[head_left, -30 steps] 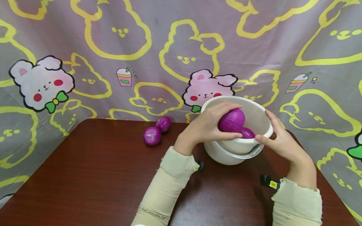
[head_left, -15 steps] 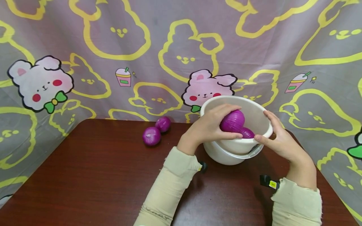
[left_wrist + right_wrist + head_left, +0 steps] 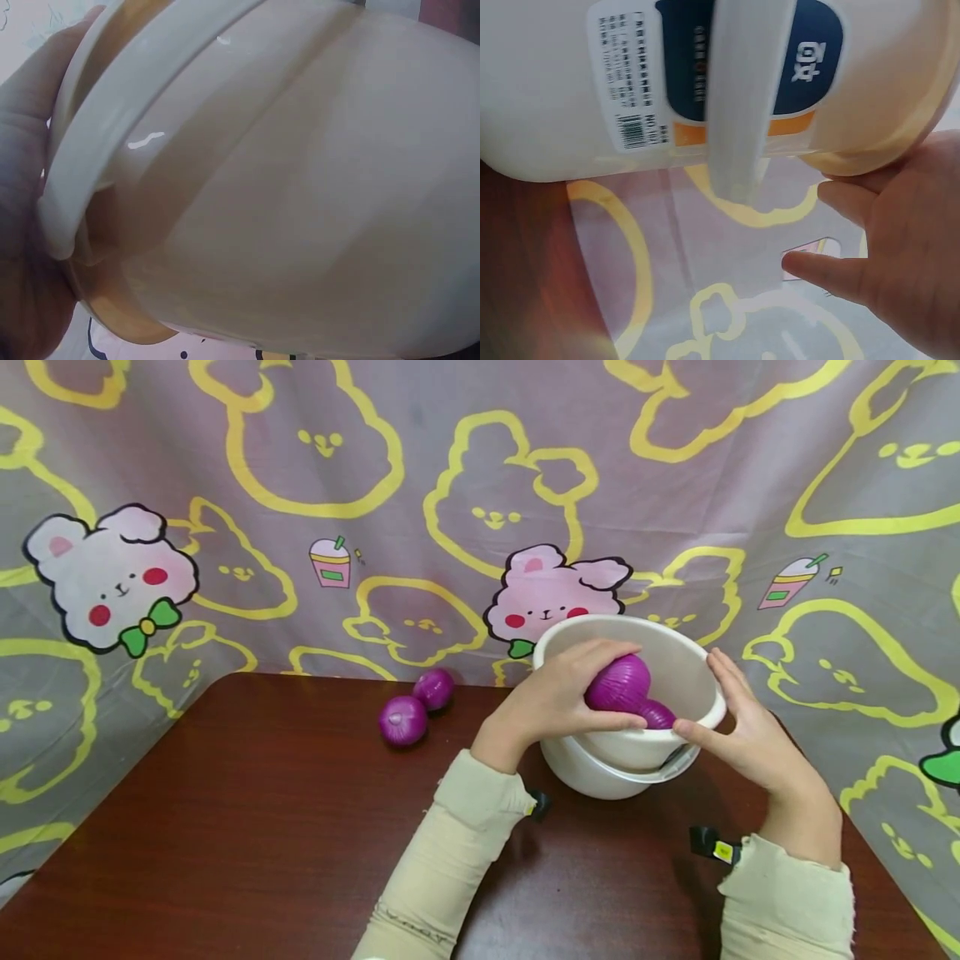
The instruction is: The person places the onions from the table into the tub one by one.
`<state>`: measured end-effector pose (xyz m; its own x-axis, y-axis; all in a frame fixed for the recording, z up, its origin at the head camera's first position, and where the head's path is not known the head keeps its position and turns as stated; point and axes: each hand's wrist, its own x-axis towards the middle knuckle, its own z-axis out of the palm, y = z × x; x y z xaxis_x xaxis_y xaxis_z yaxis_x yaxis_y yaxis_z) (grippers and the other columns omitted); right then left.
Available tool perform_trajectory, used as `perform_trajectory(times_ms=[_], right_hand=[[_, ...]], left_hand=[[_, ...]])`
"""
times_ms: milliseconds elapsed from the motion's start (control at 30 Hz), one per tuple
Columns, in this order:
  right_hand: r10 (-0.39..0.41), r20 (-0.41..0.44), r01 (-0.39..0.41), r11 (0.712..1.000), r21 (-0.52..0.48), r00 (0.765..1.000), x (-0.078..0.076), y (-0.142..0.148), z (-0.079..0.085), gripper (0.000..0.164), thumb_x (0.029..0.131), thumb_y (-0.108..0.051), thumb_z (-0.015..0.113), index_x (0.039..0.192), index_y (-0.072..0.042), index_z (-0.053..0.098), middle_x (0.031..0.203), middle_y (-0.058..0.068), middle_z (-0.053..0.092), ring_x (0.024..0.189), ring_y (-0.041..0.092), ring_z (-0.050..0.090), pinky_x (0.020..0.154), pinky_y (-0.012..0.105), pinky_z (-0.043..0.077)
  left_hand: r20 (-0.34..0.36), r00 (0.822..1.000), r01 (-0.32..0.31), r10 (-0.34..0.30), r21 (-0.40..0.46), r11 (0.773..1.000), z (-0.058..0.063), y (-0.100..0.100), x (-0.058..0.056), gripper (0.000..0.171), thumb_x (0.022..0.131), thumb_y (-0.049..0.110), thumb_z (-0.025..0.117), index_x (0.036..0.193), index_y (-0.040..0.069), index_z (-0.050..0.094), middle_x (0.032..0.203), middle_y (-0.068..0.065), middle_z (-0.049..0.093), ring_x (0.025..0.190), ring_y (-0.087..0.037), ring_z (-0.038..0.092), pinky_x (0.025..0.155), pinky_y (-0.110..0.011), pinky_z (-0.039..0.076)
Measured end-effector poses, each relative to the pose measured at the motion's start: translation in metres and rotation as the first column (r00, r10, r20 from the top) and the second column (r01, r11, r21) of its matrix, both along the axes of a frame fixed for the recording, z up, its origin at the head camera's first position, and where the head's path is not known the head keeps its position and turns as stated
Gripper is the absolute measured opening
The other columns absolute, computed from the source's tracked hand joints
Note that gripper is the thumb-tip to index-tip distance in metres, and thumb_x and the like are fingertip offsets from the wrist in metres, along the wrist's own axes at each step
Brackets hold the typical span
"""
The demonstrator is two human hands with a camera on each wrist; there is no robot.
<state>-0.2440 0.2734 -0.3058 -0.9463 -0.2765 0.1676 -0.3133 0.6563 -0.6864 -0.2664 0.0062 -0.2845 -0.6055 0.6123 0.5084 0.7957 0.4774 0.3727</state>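
A white plastic bucket [image 3: 611, 772] with a handle band stands toward the back right of the table. Inside its mouth, my left hand [image 3: 551, 697] grips a purple onion [image 3: 621, 683], fingers over the top and thumb below. Another onion [image 3: 657, 715] shows partly beneath it, by the near wall. My right hand [image 3: 765, 735] holds the bucket's right rim, thumb at the near side and fingers spread farther back. The left wrist view is mostly the bucket's outer wall [image 3: 300, 187]; the onions are hidden there. A printed label [image 3: 630, 82] appears on the bucket in the right wrist view.
Two more purple onions [image 3: 403, 721] lie touching or nearly so near the table's back edge, left of the bucket. Behind the dark brown table [image 3: 247, 827] hangs a patterned cloth [image 3: 420, 468] with cartoon rabbits. Dark wrist cameras [image 3: 702, 841] sit at both sleeves.
Hardly anything differs. The left hand and its onion have shifted very slightly rightward within the bucket; the right hand keeps its place on the rim.
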Motion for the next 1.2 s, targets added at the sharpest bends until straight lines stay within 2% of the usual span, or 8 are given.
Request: perform_trajectory(times_ms=[100,200,433,600,800,1067,1200], right_hand=[[-0.004,0.018,0.003,0.999,0.038,1.000,0.002,-0.001,0.004,0.101,0.091,-0.039,0.066,0.160,-0.014,-0.003,0.168,0.009,-0.010,0.152,0.046,-0.004,0.106,0.081,0.012],[0.008,0.029,-0.010,0.997,0.072,1.000,0.003,-0.002,0.006,0.103,0.092,-0.042,0.064,0.158,-0.010,-0.008,0.167,0.011,-0.015,0.153,0.042,-0.011,0.109,0.079,0.009],[0.010,0.047,-0.016,0.991,0.130,0.999,0.003,-0.008,0.006,0.110,0.090,-0.043,0.065,0.156,-0.007,-0.015,0.165,0.016,-0.020,0.152,0.042,-0.018,0.107,0.080,0.012],[0.025,0.014,-0.027,0.989,0.147,1.000,0.007,-0.008,0.006,0.112,0.088,-0.041,0.069,0.157,-0.005,-0.012,0.165,0.014,-0.020,0.150,0.036,-0.025,0.108,0.079,0.009],[0.030,0.001,-0.029,0.984,0.176,1.000,0.007,-0.011,0.009,0.114,0.088,-0.043,0.069,0.156,-0.001,-0.012,0.165,0.016,-0.020,0.150,0.037,-0.025,0.109,0.078,0.009],[0.033,0.001,-0.033,0.983,0.179,0.999,0.006,-0.011,0.008,0.114,0.088,-0.044,0.069,0.155,-0.001,-0.013,0.164,0.015,-0.021,0.150,0.037,-0.026,0.110,0.077,0.008],[0.036,0.003,-0.035,0.985,0.169,0.999,0.006,-0.010,0.007,0.114,0.088,-0.043,0.069,0.156,-0.002,-0.013,0.165,0.014,-0.021,0.150,0.037,-0.026,0.110,0.077,0.008]], left_hand=[[0.013,1.000,-0.006,0.006,-0.009,1.000,0.000,0.000,0.000,0.077,0.080,0.046,0.081,0.142,0.012,0.051,0.138,-0.002,0.057,0.125,-0.010,0.051,0.103,-0.015,0.043],[0.031,0.999,-0.010,0.011,-0.030,1.000,0.001,0.001,0.001,0.077,0.081,0.048,0.079,0.142,0.013,0.051,0.137,-0.001,0.057,0.123,-0.009,0.052,0.100,-0.015,0.044],[0.084,0.994,-0.053,0.062,-0.109,0.993,0.003,0.003,0.002,0.071,0.084,0.053,0.073,0.140,0.015,0.051,0.134,0.000,0.058,0.118,-0.008,0.054,0.097,-0.017,0.047],[0.067,0.995,-0.062,0.073,-0.150,0.987,0.004,0.006,0.002,0.068,0.086,0.053,0.071,0.139,0.014,0.053,0.132,0.000,0.059,0.117,-0.008,0.055,0.097,-0.017,0.047],[0.052,0.995,-0.071,0.080,-0.156,0.985,0.006,0.006,0.003,0.067,0.086,0.053,0.071,0.138,0.014,0.054,0.131,0.000,0.060,0.116,-0.007,0.055,0.096,-0.016,0.047],[0.027,0.995,-0.089,0.094,-0.151,0.985,0.004,0.004,0.004,0.069,0.088,0.052,0.069,0.142,0.013,0.051,0.141,-0.001,0.057,0.129,-0.010,0.052,0.112,-0.020,0.037],[0.001,0.998,-0.057,0.058,-0.140,0.989,0.002,0.003,0.004,0.066,0.090,0.050,0.068,0.142,0.012,0.052,0.142,-0.001,0.057,0.133,-0.010,0.050,0.115,-0.018,0.032]])
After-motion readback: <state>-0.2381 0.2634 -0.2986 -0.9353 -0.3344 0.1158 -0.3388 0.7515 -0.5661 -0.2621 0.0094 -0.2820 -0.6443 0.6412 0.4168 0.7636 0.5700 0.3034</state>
